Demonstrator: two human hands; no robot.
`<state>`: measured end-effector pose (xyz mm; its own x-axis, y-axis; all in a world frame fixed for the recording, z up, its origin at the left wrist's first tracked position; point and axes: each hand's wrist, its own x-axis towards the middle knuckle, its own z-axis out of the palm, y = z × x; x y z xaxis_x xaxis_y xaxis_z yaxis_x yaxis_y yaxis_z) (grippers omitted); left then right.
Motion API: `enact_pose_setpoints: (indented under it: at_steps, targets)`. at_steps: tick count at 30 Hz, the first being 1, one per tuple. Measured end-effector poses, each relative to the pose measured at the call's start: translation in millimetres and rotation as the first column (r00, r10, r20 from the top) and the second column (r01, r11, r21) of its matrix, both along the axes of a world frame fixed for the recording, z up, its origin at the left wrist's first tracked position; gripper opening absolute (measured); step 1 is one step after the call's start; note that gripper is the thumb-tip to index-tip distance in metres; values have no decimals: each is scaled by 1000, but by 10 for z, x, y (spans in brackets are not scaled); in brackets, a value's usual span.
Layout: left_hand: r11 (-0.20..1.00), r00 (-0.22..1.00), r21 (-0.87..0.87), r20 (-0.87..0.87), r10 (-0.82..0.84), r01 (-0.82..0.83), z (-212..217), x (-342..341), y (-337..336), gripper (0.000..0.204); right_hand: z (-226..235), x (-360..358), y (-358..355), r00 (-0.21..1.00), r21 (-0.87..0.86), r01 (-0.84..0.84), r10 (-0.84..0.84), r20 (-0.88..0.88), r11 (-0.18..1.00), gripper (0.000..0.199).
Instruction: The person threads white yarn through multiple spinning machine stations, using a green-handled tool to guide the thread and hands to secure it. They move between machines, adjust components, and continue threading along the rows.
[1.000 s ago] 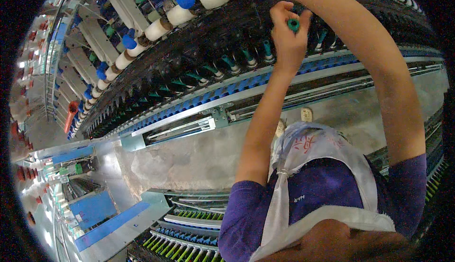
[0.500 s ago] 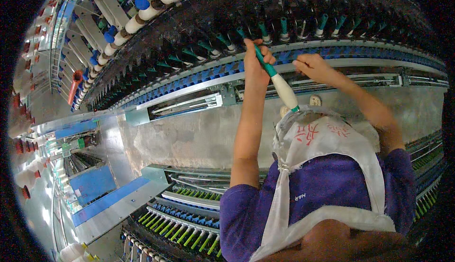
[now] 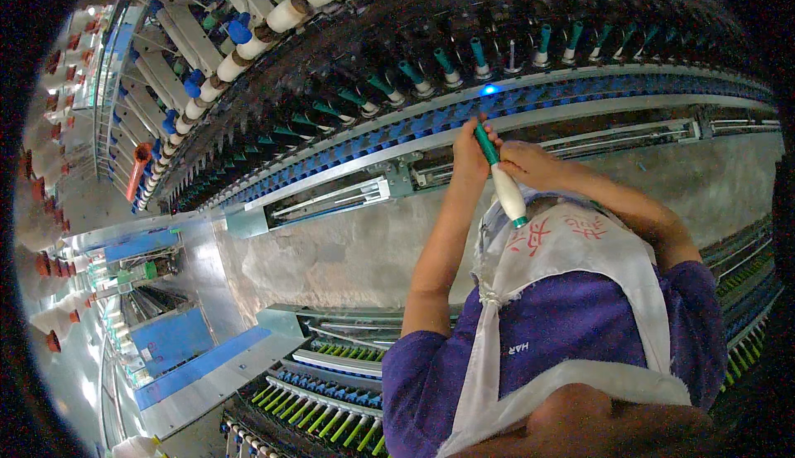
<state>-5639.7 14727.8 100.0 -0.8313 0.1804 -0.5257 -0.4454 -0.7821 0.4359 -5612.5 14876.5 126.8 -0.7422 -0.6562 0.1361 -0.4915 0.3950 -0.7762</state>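
My left hand [image 3: 469, 156] is wrapped round the green upper end of a yarn bobbin [image 3: 508, 195], whose lower part is wound thick with white yarn. The bobbin slants down toward my apron, its green foot lowest. Close against its right side is my right hand [image 3: 530, 165], fingers curled in; whatever they pinch is too small to make out. Beyond my hands a row of green-tipped bobbins [image 3: 446, 67] stands on the spinning machine. One bare metal spindle [image 3: 512, 57] shows among them, and a blue light [image 3: 490, 89] glows on the rail just below it.
A blue-and-silver rail [image 3: 364, 147] runs along the machine front. White rollers [image 3: 212, 87] with blue caps line the upper left, near an orange tube [image 3: 138, 172]. Behind me stands another machine with lime-green bobbins [image 3: 315, 415]. Concrete floor [image 3: 331, 259] lies between the machines.
My left hand has drawn the bobbin back from the machine toward my body. My right hand has moved left and in, up to the bobbin. The blue light now shows.
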Motion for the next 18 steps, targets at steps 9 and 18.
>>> enact_pose_setpoints:
  at_steps: [9,18]
  targets:
    - [904,905,-32,45,-424,425,242,170,392,34,46,-681,393,767,59,481,-387,-512,875,8]
    - [-197,431,-928,45,-901,-316,-240,143,-401,43,-199,-1079,1711,480,-461,871,-95,872,172,13]
